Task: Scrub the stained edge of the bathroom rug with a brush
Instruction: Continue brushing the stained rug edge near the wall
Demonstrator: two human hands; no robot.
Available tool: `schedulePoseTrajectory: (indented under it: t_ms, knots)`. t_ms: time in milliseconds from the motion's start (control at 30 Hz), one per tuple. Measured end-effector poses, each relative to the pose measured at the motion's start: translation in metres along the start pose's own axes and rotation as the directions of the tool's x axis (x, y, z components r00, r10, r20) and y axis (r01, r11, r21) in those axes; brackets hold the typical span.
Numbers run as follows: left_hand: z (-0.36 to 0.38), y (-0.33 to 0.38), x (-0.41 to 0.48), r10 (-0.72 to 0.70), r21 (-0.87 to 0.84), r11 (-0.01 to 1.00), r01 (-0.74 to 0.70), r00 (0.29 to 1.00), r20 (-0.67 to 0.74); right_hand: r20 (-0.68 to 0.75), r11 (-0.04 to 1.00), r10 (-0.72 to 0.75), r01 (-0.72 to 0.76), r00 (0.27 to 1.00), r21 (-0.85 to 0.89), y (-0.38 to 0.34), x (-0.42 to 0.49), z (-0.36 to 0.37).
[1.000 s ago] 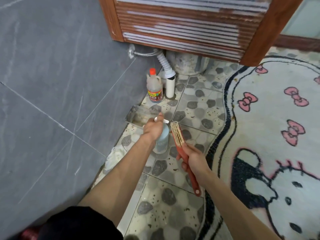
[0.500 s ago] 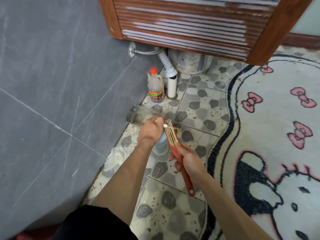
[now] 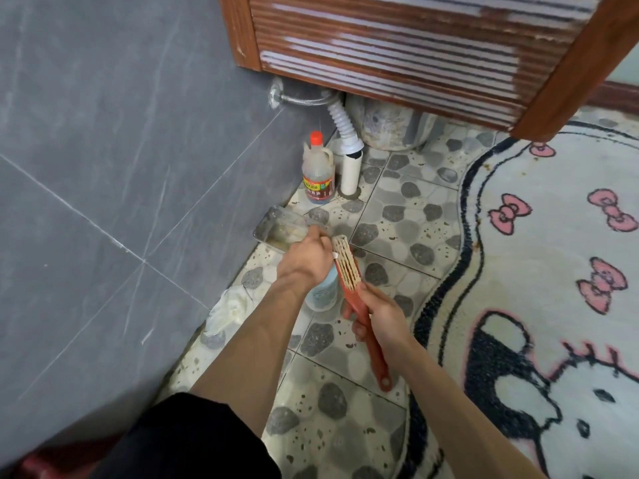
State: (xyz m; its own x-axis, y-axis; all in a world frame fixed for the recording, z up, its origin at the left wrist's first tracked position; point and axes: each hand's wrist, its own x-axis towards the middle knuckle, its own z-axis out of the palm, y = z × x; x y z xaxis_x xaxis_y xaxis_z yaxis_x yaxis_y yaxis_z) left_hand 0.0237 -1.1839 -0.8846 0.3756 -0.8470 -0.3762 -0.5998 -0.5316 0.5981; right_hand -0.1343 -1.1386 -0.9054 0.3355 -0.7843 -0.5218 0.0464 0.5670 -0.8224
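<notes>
The left hand [image 3: 304, 261] is curled over the top of a pale spray bottle [image 3: 323, 292], its white nozzle pointing at three o'clock, almost touching the bristles. The right hand [image 3: 383, 316] is wrapped round the red handle of the brush [image 3: 346, 264], with the bristle face turned up and toward the nozzle.

The step looks like wetting the bristles before any scrubbing. To do it well, the person should hold the brush level and close to the nozzle so the spray lands on the bristles and not on the floor tiles [image 3: 408, 209], and should wet their whole length.

The rug [image 3: 539, 271] lies at three o'clock of the hands. Its stained edge [image 3: 479, 233], flecked brown, is at about two o'clock. A clear tray [image 3: 276, 229] sits at eleven o'clock, beside the wall.
</notes>
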Motion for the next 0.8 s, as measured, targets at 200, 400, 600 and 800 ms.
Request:
schedulePoseTrajectory:
  t_ms: [200, 400, 600, 800]
  knots:
    - [-0.013, 0.01, 0.003, -0.046, 0.066, 0.997, 0.04, 0.995, 0.09, 0.017, 0.999, 0.018, -0.017, 1.0, -0.037, -0.002, -0.006, -0.007]
    - [-0.002, 0.002, 0.004, 0.013, 0.119, 0.993, -0.015, 1.0, 0.018, 0.019, 0.998, -0.002, 0.004, 1.0, -0.063, -0.002, 0.006, -0.006]
    - [-0.002, 0.008, 0.005, -0.038, 0.153, 0.988, 0.031, 0.998, 0.043, 0.02, 0.996, 0.084, -0.084, 0.996, -0.013, -0.009, -0.005, -0.011]
    - [-0.046, 0.04, -0.008, -0.046, 0.205, 0.978, 0.03, 0.996, 0.073, -0.009, 0.973, 0.218, -0.217, 0.976, 0.077, -0.043, -0.079, -0.028]
